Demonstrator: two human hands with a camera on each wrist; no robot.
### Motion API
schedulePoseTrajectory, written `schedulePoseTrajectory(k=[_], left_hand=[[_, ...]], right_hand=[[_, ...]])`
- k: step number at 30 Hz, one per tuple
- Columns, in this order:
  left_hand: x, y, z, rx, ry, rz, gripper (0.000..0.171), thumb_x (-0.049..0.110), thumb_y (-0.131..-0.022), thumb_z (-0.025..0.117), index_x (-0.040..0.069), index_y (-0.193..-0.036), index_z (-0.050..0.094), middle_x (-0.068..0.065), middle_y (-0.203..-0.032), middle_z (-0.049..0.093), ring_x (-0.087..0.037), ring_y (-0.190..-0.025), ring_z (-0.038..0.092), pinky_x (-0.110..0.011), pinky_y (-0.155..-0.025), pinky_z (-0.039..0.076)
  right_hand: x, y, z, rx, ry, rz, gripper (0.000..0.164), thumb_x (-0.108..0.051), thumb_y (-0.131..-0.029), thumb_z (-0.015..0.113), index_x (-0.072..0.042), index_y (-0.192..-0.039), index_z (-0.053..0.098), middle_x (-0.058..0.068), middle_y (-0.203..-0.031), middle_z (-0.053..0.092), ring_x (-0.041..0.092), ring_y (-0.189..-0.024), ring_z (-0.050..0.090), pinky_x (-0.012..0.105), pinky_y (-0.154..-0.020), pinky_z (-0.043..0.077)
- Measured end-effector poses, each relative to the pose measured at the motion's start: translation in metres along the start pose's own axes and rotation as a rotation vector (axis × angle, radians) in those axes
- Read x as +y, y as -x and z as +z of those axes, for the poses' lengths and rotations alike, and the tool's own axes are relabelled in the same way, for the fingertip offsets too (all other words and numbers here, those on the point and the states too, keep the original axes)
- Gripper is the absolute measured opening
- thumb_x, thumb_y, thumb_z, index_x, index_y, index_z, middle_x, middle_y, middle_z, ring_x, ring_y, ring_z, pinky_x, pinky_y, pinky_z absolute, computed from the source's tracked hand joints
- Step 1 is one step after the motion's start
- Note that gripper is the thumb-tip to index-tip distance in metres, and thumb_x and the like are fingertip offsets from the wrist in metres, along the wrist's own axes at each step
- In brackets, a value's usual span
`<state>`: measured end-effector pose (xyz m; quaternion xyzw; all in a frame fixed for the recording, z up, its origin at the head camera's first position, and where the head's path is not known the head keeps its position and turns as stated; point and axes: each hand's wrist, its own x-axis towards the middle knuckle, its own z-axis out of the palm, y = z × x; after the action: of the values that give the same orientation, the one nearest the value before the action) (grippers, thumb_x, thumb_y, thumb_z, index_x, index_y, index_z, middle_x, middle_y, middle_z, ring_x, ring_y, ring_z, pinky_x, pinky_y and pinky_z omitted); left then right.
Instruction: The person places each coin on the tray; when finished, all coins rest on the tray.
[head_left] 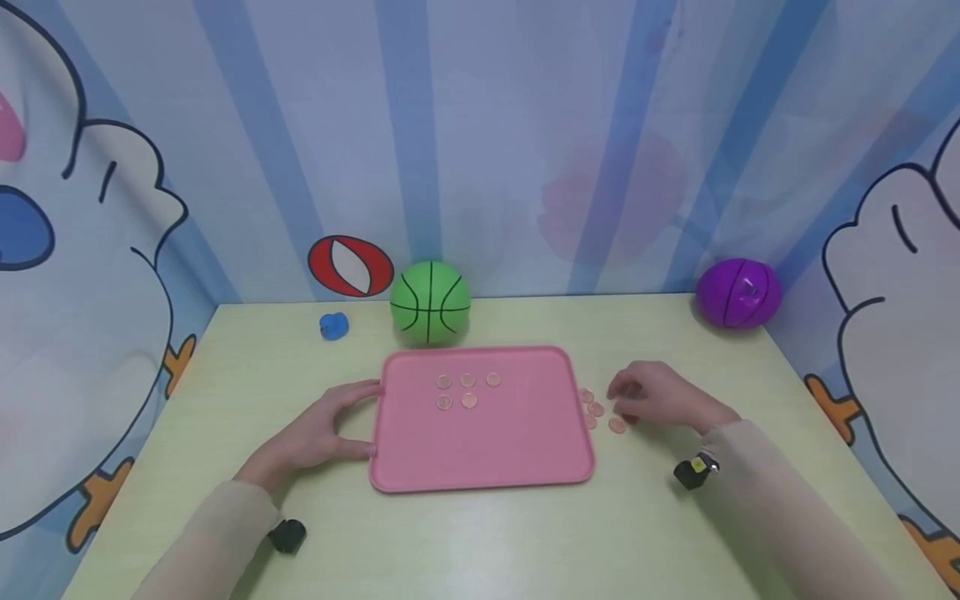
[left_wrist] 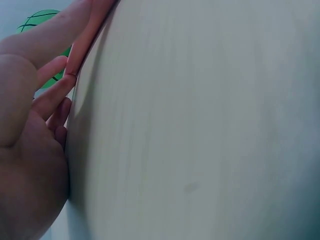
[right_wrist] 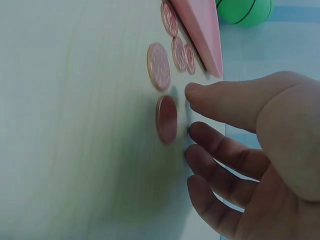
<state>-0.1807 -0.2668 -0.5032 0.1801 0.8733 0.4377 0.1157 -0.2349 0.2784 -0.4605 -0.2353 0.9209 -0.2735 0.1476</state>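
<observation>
Head view, left fingers (head_left: 358, 391) touching smooth pink tray (head_left: 510, 442), round copper-coloured coins (head_left: 469, 401)

We see a pale wood-grain table (head_left: 480, 550); behind it, a blue-striped backdrop (head_left: 495, 150); flanking it, side walls (head_left: 197, 304) bearing white, dark-outlined cartoon figures (head_left: 907, 350).

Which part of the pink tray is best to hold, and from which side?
Probably the raised rim of the pink tray, at both short ends, one hand from each side: it is wide, the left hand touches its left end, and coins on it need it level.
</observation>
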Motion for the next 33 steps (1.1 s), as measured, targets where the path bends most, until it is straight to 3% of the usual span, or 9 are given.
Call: schedulePoseTrajectory(k=[6, 10, 33], left_hand=[[-0.002, -0.001, -0.001, -0.003, 0.012, 0.011, 0.095, 0.034, -0.079, 0.093, 0.019, -0.160, 0.045, -0.010, -0.169, 0.035, -0.042, -0.156, 0.025, -0.073, -0.124, 0.017], [-0.001, -0.002, -0.001, -0.005, 0.024, 0.004, 0.096, 0.034, -0.078, 0.094, 0.021, -0.160, 0.045, -0.007, -0.169, 0.035, -0.039, -0.157, 0.024, -0.071, -0.125, 0.017], [0.000, -0.001, 0.000, -0.002, 0.029, 0.000, 0.092, 0.031, -0.081, 0.092, 0.019, -0.159, 0.047, -0.011, -0.168, 0.036, -0.042, -0.156, 0.024, -0.073, -0.124, 0.015]], right_hand=[[0.005, 0.010, -0.008, 0.005, 0.069, -0.019, 0.017, -0.014, -0.091, 0.080, -0.010, -0.108, 0.077, 0.003, -0.104, 0.072, 0.021, -0.098, 0.066, 0.044, -0.091, 0.058], [0.006, 0.013, -0.011, -0.015, 0.069, 0.005, 0.016, -0.018, -0.091, 0.082, -0.013, -0.105, 0.077, 0.003, -0.107, 0.070, 0.024, -0.102, 0.064, 0.049, -0.094, 0.057], [0.005, 0.011, -0.008, -0.041, 0.092, 0.006, 0.012, -0.010, -0.091, 0.079, -0.018, -0.097, 0.075, 0.001, -0.101, 0.067, 0.021, -0.095, 0.059, 0.043, -0.089, 0.054]])
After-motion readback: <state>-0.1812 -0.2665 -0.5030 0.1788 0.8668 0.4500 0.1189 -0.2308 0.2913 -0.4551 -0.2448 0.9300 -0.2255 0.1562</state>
